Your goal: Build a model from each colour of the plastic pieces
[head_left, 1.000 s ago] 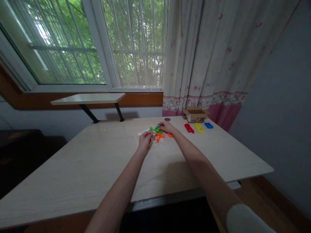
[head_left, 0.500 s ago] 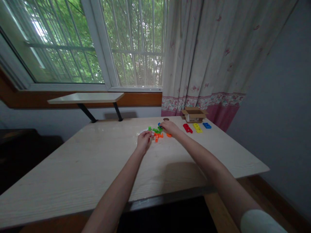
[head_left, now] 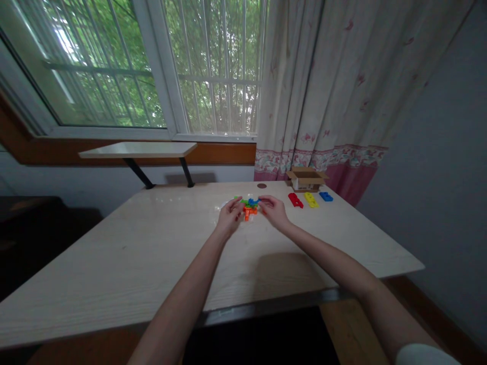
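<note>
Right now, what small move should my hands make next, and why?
I'd probably ease the central blue piece clear of the green pieces and orange pieces: they look crowded together, and your right hand is close beside it, with your left hand on the other side.

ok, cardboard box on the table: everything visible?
The box is brown, cardboard by its look, upright and open-topped, flaps splayed outward. Its front has a paler patch with marks too small to read. It stands on the table, toward the far right, in front of the curtain; whether it touches the fabric is unclear. Neither the left hand nor the right hand touches it. Its contents, if any, can't be made out.
</note>
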Demonstrator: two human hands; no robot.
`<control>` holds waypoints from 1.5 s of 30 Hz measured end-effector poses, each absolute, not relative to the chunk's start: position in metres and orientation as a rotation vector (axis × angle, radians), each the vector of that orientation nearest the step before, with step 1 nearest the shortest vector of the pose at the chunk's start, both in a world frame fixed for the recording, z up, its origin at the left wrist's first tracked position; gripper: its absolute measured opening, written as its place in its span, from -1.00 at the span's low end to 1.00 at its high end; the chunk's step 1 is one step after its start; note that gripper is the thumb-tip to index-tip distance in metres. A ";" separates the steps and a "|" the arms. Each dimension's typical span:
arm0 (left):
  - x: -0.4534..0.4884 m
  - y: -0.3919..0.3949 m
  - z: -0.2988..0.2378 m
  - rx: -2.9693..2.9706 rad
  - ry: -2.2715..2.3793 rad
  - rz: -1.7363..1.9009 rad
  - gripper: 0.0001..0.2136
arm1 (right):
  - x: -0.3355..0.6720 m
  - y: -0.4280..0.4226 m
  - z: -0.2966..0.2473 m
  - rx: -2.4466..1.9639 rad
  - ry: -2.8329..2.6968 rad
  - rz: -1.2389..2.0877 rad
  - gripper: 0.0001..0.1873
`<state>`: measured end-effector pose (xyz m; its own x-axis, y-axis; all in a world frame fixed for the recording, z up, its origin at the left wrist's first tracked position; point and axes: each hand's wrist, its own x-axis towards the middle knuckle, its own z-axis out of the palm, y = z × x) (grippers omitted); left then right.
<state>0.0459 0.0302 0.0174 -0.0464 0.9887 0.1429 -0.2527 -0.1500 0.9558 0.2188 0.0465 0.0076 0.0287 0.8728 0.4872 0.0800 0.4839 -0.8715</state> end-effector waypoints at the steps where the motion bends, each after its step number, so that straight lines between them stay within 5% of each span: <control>1: 0.047 0.028 0.019 1.119 0.923 1.433 -0.49 | 0.217 0.044 0.007 -0.894 -1.300 0.883 -0.73; 6: 0.052 0.017 0.027 1.198 0.869 1.324 -0.53 | 0.214 0.033 0.004 -0.778 -0.923 1.362 -0.68; 13: 0.056 0.019 0.024 1.141 0.841 1.320 -0.53 | 0.209 0.025 -0.001 -0.752 -0.876 1.579 -0.77; 45: 0.048 0.025 0.012 0.843 0.502 1.122 -0.85 | 0.206 0.007 0.018 -0.587 -1.082 1.464 -0.65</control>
